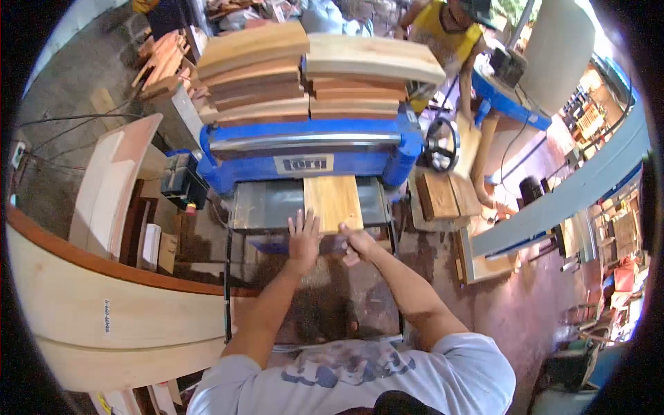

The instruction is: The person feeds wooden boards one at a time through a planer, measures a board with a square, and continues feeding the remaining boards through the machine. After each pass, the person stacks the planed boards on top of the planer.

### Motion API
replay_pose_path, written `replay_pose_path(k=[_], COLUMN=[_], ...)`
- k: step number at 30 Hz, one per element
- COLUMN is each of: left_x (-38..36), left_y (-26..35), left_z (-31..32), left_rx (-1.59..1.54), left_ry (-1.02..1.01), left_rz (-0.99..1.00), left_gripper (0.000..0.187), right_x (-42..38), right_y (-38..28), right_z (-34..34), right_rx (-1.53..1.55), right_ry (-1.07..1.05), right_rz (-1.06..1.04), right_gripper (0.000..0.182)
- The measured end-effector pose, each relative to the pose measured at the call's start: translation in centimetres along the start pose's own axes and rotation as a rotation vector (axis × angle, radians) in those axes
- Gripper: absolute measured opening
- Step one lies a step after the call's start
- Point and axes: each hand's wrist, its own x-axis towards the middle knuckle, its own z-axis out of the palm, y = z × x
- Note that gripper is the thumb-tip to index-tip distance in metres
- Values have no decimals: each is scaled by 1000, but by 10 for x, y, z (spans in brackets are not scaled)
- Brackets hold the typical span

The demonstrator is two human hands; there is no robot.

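At mid-frame, a probably stiff board (333, 200) is offering its near edge for holding; the left hand (303, 241) is lying open, the right hand (359, 244) curled, grip unclear.

A wooden board (335, 200) is protruding from the blue thickness planer's (238, 164) front. There, the left hand (303, 238) is spreading over the board's left edge, the right hand (360, 245) touching its near end. Planks (254, 76) are lying stacked atop the planer; beyond its right end, a person (443, 34) is wearing yellow.
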Motion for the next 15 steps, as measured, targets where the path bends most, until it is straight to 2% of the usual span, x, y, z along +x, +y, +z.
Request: replay_pose_path(k=[1, 3, 5, 6, 7, 8, 9, 10, 11, 12, 13, 14, 15], left_x=[-4, -39, -64, -67, -54, -26, 4, 30, 66, 97, 129, 162, 196], left_y=[3, 8, 5, 2, -14, -35, -56, -70, -99, -127, -157, -173, -200], left_z=[-5, -8, 3, 6, -6, -37, -80, -135, -167, -206, -231, -262, -276], left_rx=[-40, -120, -381, -512, -436, -430, -424, -611, -548, -736, -951, -1264, -1491], left_ry=[51, 118, 327, 433, 492, 518, 538, 667, 760, 795, 787, 697, 685], left_rz=[-10, -37, -64, -72, -87, -217, -355, -406, -474, -421, -556, -785, -694], left_gripper=[67, 70, 70, 71, 70, 68, 65, 57, 51, 49, 49, 54, 61], right_x=[-1, 46, -11, 14, -8, 7, 25, 40, 48, 26, 4, 8, 7], right_y=[-15, -31, -136, -162, -209, -235, -262, -284, -300, -314, -328, -328, -323], right_z=[-8, -46, -65, -94, -91, -116, -138, -150, -151, -134, -118, -110, -94], right_rx=[-180, -208, 152, 118, 304, 252, 232, 209, 169, 196, 224, 91, 66], right_ry=[70, 182, 156, 163, 305, 358, 507, 655, 768, 704, 642, 619, 503], right_rz=[-182, -534, -510, -604, -700, -899, -956, -1014, -1084, -1084, -1082, -1084, -1125], right_gripper=[59, 50, 46, 47, 47, 44, 42, 40, 41, 41, 41, 33, 30])
